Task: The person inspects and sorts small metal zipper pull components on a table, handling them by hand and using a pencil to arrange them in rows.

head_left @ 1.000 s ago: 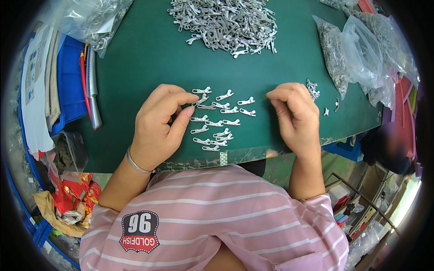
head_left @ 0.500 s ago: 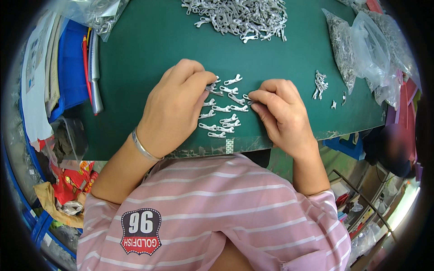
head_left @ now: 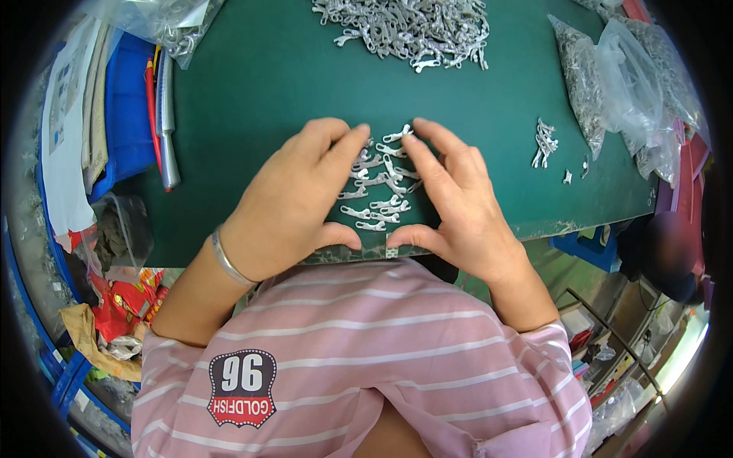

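Observation:
A small group of silver metal pieces (head_left: 355,212), each with an elongated loop at one end and a forked tip at the other, lies on the green tabletop near its front edge. My left hand (head_left: 294,191) curves along the left side of the group, thumb apart from the fingers and nothing held. Opposite it, my right hand (head_left: 462,202) spreads its thumb and fingers round the right side, fingertips at the upper pieces. Both thumbs rest close to the table edge, below the lowest pieces. Some pieces on the flanks are partly hidden by the fingers.
A large heap of similar pieces (head_left: 412,34) lies at the far side. Rightward are a small cluster (head_left: 544,143), two stray bits and filled plastic bags (head_left: 578,84). A blue tray (head_left: 128,107), a red pen (head_left: 152,107) and a clear tub (head_left: 134,225) stand at the left.
My fingers have gone from pinching at single pieces to opening around the whole group. The pieces now lie closer together, and both thumbs have come down toward the table edge.

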`<state>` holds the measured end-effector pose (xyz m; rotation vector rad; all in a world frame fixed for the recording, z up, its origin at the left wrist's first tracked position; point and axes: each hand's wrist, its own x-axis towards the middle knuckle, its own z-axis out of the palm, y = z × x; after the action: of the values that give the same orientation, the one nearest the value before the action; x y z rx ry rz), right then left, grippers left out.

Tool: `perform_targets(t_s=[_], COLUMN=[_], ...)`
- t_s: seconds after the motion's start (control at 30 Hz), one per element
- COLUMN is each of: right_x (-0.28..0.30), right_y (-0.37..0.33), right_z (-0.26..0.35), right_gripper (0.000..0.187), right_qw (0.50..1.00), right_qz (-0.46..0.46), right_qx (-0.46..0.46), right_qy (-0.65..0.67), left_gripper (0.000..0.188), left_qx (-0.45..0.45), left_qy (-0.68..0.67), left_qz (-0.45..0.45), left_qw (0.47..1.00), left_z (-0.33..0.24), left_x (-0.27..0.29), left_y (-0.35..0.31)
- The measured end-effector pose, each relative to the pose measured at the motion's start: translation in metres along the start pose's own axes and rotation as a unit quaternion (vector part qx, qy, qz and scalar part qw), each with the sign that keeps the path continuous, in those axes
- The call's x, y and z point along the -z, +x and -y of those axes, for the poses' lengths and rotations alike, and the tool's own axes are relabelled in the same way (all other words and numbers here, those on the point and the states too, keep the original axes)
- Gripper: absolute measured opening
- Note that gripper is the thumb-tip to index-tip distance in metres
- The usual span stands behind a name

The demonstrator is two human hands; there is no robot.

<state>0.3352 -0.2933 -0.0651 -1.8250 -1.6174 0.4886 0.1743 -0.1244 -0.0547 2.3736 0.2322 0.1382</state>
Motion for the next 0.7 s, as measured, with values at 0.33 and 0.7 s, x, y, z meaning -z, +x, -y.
perform_targets(t_s=[0.33, 0.7], right_x=[-0.004, 0.029], right_y=[0.015, 0.069], right_z=[0.001, -0.042], right_gripper=[0.041, 0.039], right_qw=[0.991, 0.994], right_qz=[-0.015, -0.005], right_qx=[0.082, 0.105], right_qy=[0.109, -0.033], left_gripper=[0.042, 0.038], left_qx=[0.03, -0.045], left_qy=[-0.087, 0.134], left_qz=[-0.04, -0.181], left_qw=[0.995, 0.973], left_z=[0.004, 0.037], left_x=[0.001, 0.015], left_y=[-0.007, 0.074])
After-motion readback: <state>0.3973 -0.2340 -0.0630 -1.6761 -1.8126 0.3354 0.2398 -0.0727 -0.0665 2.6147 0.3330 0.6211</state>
